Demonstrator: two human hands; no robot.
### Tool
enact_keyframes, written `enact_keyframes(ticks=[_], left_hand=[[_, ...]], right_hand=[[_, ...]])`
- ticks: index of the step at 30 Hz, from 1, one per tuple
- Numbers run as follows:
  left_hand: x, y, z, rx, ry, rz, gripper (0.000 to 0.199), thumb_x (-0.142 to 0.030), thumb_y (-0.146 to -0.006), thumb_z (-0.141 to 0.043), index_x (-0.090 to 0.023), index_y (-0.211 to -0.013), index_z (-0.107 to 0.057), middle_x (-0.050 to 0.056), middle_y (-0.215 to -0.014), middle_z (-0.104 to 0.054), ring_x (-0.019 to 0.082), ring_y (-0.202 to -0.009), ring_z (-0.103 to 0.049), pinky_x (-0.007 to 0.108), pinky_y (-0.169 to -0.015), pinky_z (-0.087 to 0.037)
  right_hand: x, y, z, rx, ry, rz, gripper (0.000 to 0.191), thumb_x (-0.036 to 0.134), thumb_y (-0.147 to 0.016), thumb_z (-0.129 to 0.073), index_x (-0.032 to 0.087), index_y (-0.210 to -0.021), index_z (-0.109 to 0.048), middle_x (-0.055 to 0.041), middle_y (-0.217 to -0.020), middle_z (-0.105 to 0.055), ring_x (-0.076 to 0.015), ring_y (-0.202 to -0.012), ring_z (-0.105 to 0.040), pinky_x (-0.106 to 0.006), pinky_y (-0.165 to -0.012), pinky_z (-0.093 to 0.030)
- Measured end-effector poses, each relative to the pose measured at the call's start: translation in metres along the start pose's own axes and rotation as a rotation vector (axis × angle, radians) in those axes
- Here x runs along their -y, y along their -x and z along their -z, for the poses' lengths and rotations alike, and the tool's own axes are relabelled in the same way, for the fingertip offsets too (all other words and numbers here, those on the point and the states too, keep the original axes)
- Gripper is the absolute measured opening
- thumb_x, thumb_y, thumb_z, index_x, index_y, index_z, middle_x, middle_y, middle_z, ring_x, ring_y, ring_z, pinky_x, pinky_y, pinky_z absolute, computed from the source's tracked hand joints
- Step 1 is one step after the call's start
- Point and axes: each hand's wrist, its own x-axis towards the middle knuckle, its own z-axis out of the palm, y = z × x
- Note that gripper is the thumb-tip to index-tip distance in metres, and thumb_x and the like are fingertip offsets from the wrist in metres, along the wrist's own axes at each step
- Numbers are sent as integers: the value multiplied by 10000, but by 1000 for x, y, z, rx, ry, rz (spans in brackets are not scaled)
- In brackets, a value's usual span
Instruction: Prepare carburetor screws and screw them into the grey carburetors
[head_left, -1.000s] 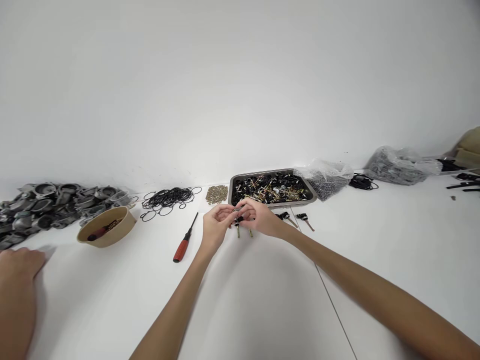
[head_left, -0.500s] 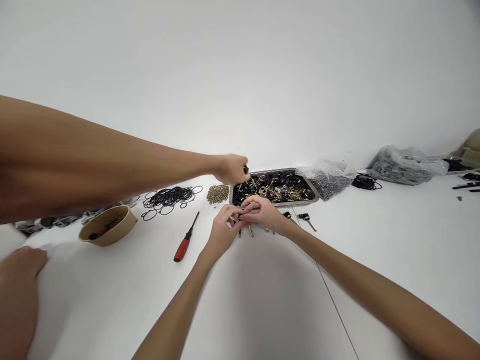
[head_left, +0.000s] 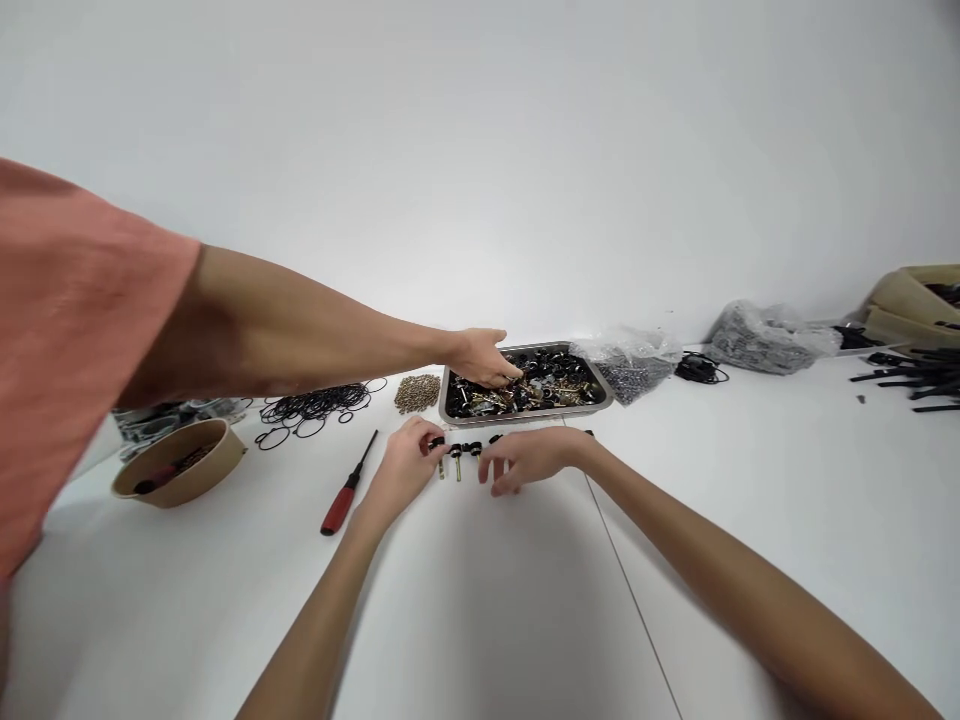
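At the left end of a row of small parts, my left hand (head_left: pixel 409 462) pinches a black-headed brass screw (head_left: pixel 441 462). My right hand (head_left: pixel 529 458) hovers over the row's right part, fingers apart and pointing down, partly hiding the pieces there. Between my hands stands another black-headed brass screw (head_left: pixel 457 464) with its shank toward me. Just behind the row lies a metal tray (head_left: pixel 529 413) heaped with black and brass parts. A co-worker's hand (head_left: pixel 484 360) reaches open over that tray.
To the left lie a red-handled screwdriver (head_left: pixel 341 505), a tan bowl (head_left: pixel 180 480), black rubber rings (head_left: pixel 315 408) and a pile of small brass pieces (head_left: pixel 417 394). On the right are plastic bags (head_left: pixel 634 365), a black cord bundle (head_left: pixel 699 368) and black strips (head_left: pixel 926 378).
My hands, together before, have moved apart, the right one lowering over the row. The co-worker's hand has opened over the tray. The view has shifted slightly right.
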Motion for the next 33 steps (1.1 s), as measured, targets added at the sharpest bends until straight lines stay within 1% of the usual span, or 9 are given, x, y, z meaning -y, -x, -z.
enact_keyframes(ticks=[3, 7, 13, 17, 21, 26, 29, 31, 33], left_hand=[[8, -2, 7, 48, -138, 66, 23, -185, -733, -658, -182, -735, -636, 19, -744, -560, 155, -646, -511, 287, -628, -408], [18, -1, 2, 105, -216, 101, 12, -177, -741, -644, -181, -752, -641, 34, -786, -580, 179, -699, -539, 294, -653, -407], [27, 3, -15, 147, -206, 41, 69, -242, -776, -639, -180, -807, -643, 44, -821, -584, 189, -730, -552, 291, -660, -413], [25, 4, -20, 158, -223, 58, 112, -257, -804, -612, -180, -878, -647, 54, -874, -594, 196, -768, -567, 297, -681, -421], [18, 5, -18, 191, -287, 124, 138, -276, -835, -583, -202, -931, -647, 44, -931, -608, 204, -826, -584, 310, -721, -425], [8, 4, -13, 212, -318, 164, 164, -313, -858, -564, -209, -956, -645, 37, -968, -601, 210, -866, -588, 327, -744, -427], [2, 4, -9, 181, -312, 155, 193, -323, -871, -543, -201, -985, -640, 48, -982, -592, 228, -941, -579, 338, -769, -430], [-3, 5, -8, 148, -292, 140, 197, -319, -888, -512, -200, -987, -635, 51, -996, -587, 228, -966, -571, 344, -789, -431], [-8, 7, -9, 117, -267, 119, 195, -302, -902, -479, -199, -972, -629, 50, -989, -585, 222, -960, -567, 344, -794, -432]], right_hand=[[5, -1, -8, 106, 69, -43, 89, 277, -739, -659, 194, -751, -689, -17, -648, -685, -149, -553, -633, -239, -491, -451], [6, -4, -18, 226, 92, -131, 146, 289, -732, -645, 180, -636, -649, -13, -573, -655, -151, -529, -631, -252, -490, -495], [6, -10, -27, 197, 131, -195, 142, 268, -647, -719, 181, -581, -628, -2, -547, -627, -133, -463, -585, -227, -417, -449], [7, -11, -29, 188, 164, -221, 170, 288, -652, -731, 179, -593, -614, 3, -550, -615, -125, -445, -567, -237, -436, -444], [3, -14, -27, 242, 166, -226, 225, 359, -658, -738, 156, -682, -644, -2, -608, -626, -129, -500, -584, -240, -485, -460], [0, -13, -20, 284, 63, -189, 236, 373, -768, -651, 138, -794, -649, -17, -698, -645, -131, -606, -614, -246, -577, -511], [1, 6, -13, 187, 26, -141, 190, 314, -822, -594, 159, -922, -642, -28, -828, -665, -122, -683, -633, -231, -614, -506], [-2, 24, -9, -4, 37, -101, 187, 283, -832, -587, 179, -982, -631, -38, -905, -667, -127, -715, -634, -230, -604, -484], [-11, 42, -9, -178, 48, -66, 155, 263, -861, -552, 186, -973, -628, -38, -899, -666, -134, -727, -628, -241, -610, -471]])
